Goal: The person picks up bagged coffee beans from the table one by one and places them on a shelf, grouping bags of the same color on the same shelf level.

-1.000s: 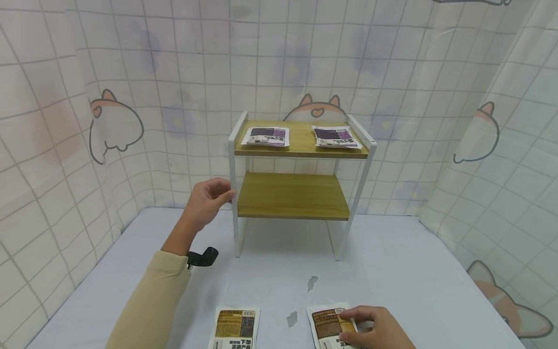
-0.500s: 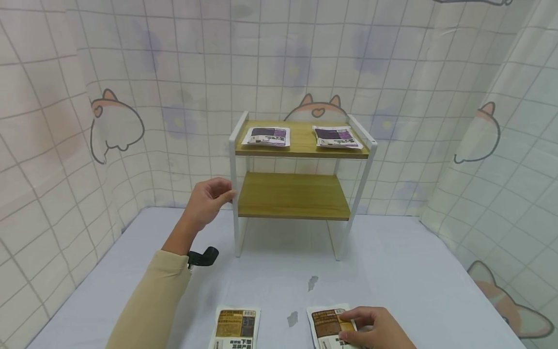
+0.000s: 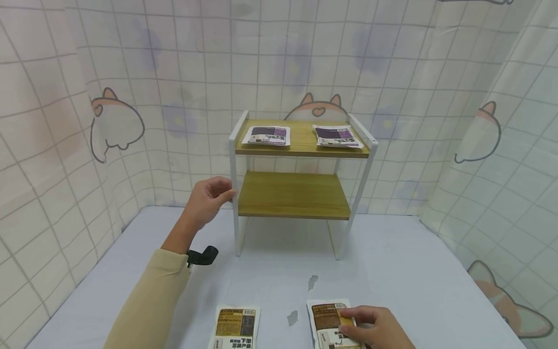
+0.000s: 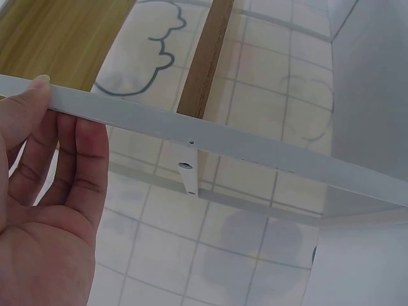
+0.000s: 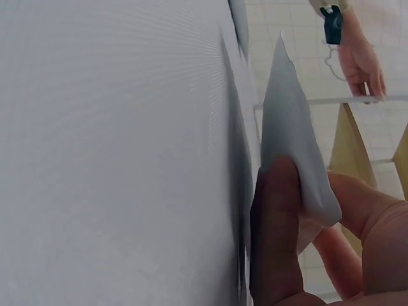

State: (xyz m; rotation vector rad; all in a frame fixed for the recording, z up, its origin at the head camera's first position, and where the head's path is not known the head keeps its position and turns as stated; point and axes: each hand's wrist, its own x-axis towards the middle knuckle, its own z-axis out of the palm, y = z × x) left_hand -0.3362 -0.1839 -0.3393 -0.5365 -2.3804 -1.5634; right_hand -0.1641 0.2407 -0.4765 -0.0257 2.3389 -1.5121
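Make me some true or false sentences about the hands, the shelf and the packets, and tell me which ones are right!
1. The left hand grips the white shelf frame. True.
2. Purple-labelled packets lie on the upper board. True.
3. The right hand rests on the upper board. False: it holds a brown-labelled packet.
4. The left sleeve is black. False: it is beige.
5. Another brown-labelled packet lies on the table. True.

I am reading 下单 and 产品 on the left brown bag point(image 3: 236, 327). The right brown bag point(image 3: 324, 321) and purple bags point(image 3: 267, 135) are showing blurry print.
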